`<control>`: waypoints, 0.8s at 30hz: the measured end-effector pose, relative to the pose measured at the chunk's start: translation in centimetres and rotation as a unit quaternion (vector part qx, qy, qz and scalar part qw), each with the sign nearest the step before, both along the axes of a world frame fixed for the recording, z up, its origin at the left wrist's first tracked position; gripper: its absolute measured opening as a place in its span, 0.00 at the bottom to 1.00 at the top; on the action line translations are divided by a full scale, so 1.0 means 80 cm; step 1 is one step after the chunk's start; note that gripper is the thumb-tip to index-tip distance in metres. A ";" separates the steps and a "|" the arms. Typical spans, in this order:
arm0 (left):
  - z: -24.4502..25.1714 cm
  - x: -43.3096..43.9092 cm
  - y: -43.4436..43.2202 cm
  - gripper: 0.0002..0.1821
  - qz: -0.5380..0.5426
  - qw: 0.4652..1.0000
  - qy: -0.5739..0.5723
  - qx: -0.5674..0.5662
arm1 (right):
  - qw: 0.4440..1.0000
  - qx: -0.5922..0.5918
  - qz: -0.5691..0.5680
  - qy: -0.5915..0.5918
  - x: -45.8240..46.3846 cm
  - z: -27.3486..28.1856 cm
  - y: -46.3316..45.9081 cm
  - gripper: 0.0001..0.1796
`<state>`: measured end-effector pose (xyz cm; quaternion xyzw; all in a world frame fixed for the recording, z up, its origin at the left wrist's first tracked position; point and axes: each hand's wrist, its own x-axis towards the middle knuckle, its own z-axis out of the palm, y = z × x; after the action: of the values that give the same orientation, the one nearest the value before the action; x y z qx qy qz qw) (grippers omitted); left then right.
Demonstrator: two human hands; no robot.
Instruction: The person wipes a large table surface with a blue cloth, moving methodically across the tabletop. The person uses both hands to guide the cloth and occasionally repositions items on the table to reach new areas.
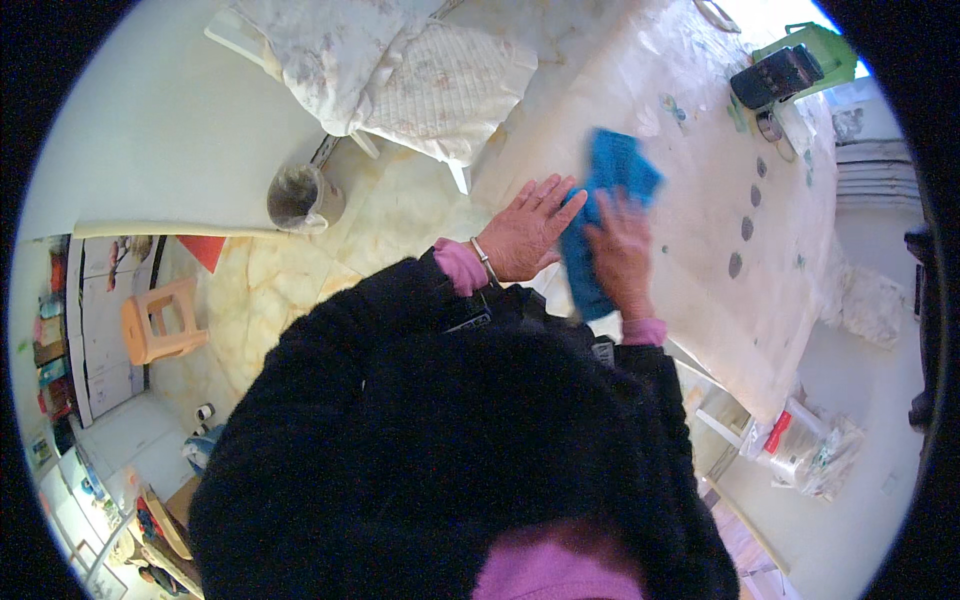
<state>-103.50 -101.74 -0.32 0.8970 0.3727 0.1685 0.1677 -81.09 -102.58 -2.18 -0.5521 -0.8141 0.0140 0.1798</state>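
Note:
A blue cloth [622, 161] lies partly folded on a pale, patterned tablecloth [697, 300] over a table. Blurred by motion, my right hand [622, 247] rests on the cloth with its fingers spread. Just left of it, my left hand [525, 225] has its fingers apart, the fingertips at the cloth's left edge; a metal bangle [484, 259] circles its wrist. Neither hand is seen to grip anything, though my right palm's underside is hidden. Several dark oval spots run in a row along the tablecloth on the right.
At the table's far right are a dark container [776, 75], a green basket [832, 56] and a roll of tape [769, 126]. A chair with a quilted cover [450, 82] stands beyond. A waste bin [326, 202] and an orange plastic stool [161, 321] are on the left floor.

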 end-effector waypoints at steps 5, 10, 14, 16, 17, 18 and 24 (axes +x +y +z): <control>0.001 -0.016 0.009 0.59 0.039 0.998 0.031 0.033 | 0.998 -0.029 0.038 -0.028 -0.027 0.028 -0.020 0.31; -0.014 -0.045 0.012 0.59 0.078 0.996 0.048 0.007 | 0.980 -0.024 -0.175 -0.093 0.020 0.032 -0.046 0.31; -0.022 -0.047 0.013 0.59 0.070 0.996 0.050 -0.006 | 0.993 0.019 -0.101 -0.052 -0.015 0.024 -0.034 0.31; -0.018 -0.040 0.016 0.59 0.060 0.997 0.034 -0.015 | 1.000 0.006 -0.007 -0.029 -0.039 0.024 -0.027 0.31; -0.014 -0.037 0.018 0.59 0.045 0.998 0.037 -0.010 | 1.000 0.005 -0.007 -0.018 -0.046 0.024 -0.027 0.31; -0.010 -0.036 0.021 0.59 0.030 0.999 0.040 -0.005 | 0.999 -0.007 -0.027 -0.031 -0.045 0.025 -0.028 0.30; 0.003 -0.027 0.024 0.57 -0.021 0.998 0.048 0.019 | 0.935 -0.046 -0.329 -0.124 0.087 0.025 -0.084 0.28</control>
<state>-105.62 -99.85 -0.05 0.9146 0.3584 0.1287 0.1363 -74.10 -109.30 -0.22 -0.7939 -0.6014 -0.0768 0.0465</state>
